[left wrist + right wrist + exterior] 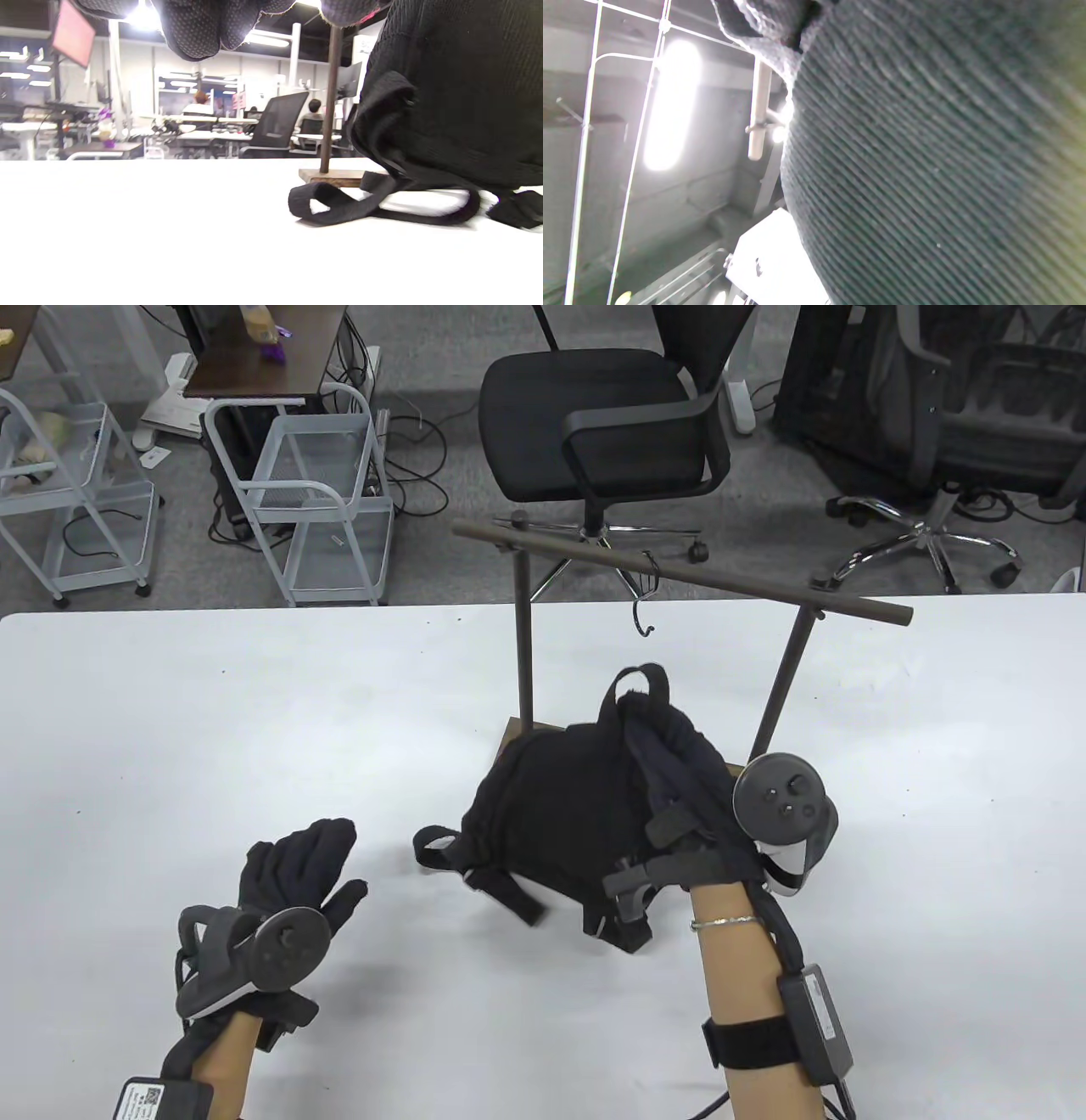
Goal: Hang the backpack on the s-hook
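A black backpack (560, 806) lies on the white table (212, 712) at the foot of a dark rack (679, 572). Its top loop (638, 676) stands up below the black s-hook (646, 598) that hangs from the rack's bar. My right hand (679, 755) grips the top of the backpack just under the loop. The backpack's fabric (925, 169) fills the right wrist view. My left hand (301, 865) hovers open and empty to the left of the backpack, fingers spread. The left wrist view shows the backpack (449, 97) and a strap (339, 205) on the table.
The rack's wooden base (513, 729) sits partly under the backpack, with two uprights (523, 636). Straps (501, 882) trail toward the table's front. Office chairs (602, 424) and white wire carts (314, 492) stand on the floor beyond the table's far edge.
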{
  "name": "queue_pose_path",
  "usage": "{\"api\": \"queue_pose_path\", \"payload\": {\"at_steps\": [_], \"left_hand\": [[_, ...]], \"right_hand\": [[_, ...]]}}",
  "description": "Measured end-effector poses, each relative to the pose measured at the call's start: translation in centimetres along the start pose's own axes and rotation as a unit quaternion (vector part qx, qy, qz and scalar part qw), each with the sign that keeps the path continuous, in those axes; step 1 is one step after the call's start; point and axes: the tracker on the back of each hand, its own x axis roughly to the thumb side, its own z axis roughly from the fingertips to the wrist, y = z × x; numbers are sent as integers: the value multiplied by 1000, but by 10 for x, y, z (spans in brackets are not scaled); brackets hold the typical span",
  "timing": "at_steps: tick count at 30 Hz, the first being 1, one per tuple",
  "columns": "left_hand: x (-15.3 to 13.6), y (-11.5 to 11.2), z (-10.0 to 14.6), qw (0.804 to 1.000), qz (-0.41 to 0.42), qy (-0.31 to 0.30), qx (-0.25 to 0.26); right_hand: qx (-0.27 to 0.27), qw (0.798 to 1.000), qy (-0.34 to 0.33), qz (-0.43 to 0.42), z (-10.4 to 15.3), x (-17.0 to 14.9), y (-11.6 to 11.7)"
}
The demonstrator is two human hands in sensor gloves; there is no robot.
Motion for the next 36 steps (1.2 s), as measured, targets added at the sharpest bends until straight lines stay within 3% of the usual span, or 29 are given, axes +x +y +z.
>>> {"api": "queue_pose_path", "payload": {"at_steps": [6, 9, 13, 18, 24, 31, 33, 36], "left_hand": [[-4, -3, -1, 1000, 3, 5, -12], [-3, -2, -1, 1000, -2, 1, -12], [-4, -1, 0, 998, 67, 6, -18], [-5, 0, 1, 991, 134, 8, -28], [0, 4, 3, 991, 133, 0, -27], [10, 11, 3, 989, 141, -31, -37], [12, 12, 3, 988, 147, -40, -39], [15, 11, 3, 987, 147, -51, -46]], "right_hand": [[-25, 998, 51, 11, -34, -7, -5], [-26, 996, 83, 17, -38, -20, -6], [-9, 994, 101, 35, -31, -39, -4], [1, 992, 66, 109, -11, -39, -9], [31, 954, -43, 294, 39, -7, -23], [160, 932, -88, 313, 108, -12, -17], [189, 915, -95, 345, 115, -21, -8], [212, 911, -78, 346, 115, -32, 0]]}}
